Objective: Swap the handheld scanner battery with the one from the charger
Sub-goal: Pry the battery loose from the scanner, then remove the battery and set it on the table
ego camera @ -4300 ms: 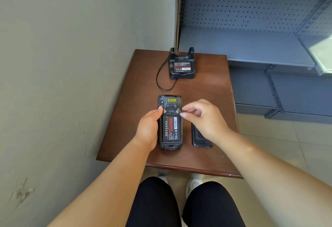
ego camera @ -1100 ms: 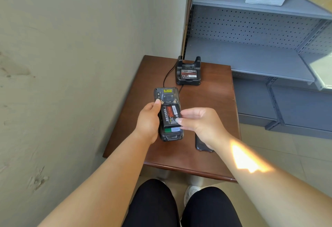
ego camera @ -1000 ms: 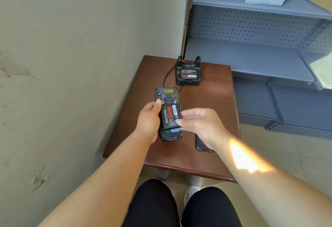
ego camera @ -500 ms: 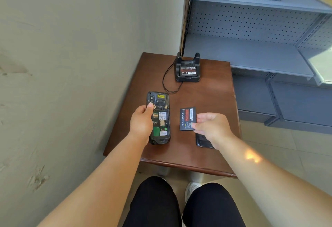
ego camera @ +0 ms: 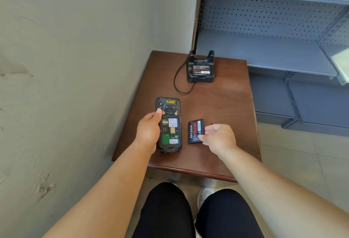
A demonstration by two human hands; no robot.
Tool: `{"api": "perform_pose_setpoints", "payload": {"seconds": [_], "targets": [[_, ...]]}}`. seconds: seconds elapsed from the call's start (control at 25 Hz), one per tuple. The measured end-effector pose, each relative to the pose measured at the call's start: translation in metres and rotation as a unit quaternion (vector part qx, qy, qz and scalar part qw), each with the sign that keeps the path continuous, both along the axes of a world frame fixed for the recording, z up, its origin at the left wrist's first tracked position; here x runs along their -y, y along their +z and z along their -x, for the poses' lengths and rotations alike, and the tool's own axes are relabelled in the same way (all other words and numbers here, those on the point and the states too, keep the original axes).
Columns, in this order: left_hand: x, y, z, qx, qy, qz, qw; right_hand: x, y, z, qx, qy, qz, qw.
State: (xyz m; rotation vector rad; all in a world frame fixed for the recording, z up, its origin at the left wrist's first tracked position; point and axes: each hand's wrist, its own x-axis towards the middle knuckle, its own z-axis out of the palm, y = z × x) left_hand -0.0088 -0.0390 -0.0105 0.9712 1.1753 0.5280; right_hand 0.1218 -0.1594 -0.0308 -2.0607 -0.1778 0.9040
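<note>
The black handheld scanner point(ego camera: 169, 124) lies face down on the brown table point(ego camera: 222, 105), its battery bay open and showing green circuit parts. My left hand point(ego camera: 149, 130) grips its left side, thumb near the top screws. My right hand point(ego camera: 217, 137) pinches the removed black battery point(ego camera: 195, 131) by its right edge, low over the table just right of the scanner. At the table's far end stands the black charger point(ego camera: 201, 68) with a second battery point(ego camera: 201, 69) seated in it. The scanner's back cover is hidden under my right hand.
A black cable point(ego camera: 177, 79) loops from the charger along the table's left side. A beige wall point(ego camera: 75, 68) borders the table on the left. Grey metal shelving point(ego camera: 273, 49) stands behind and to the right. My knees are below the table's near edge.
My right hand lifted the battery out of the scanner and carried it right and down toward the table. The scanner's bay now stands open. My left hand kept hold of the scanner.
</note>
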Motion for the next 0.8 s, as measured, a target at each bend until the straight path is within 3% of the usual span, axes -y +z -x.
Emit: {"api": "perform_pose_setpoints", "payload": {"seconds": [0.8], "targets": [[-0.0017,-0.006,0.0065,0.047,0.0,0.069,0.996,-0.0074,-0.0055,0.0043,0.117,0.062,0.091,0.987]]}}
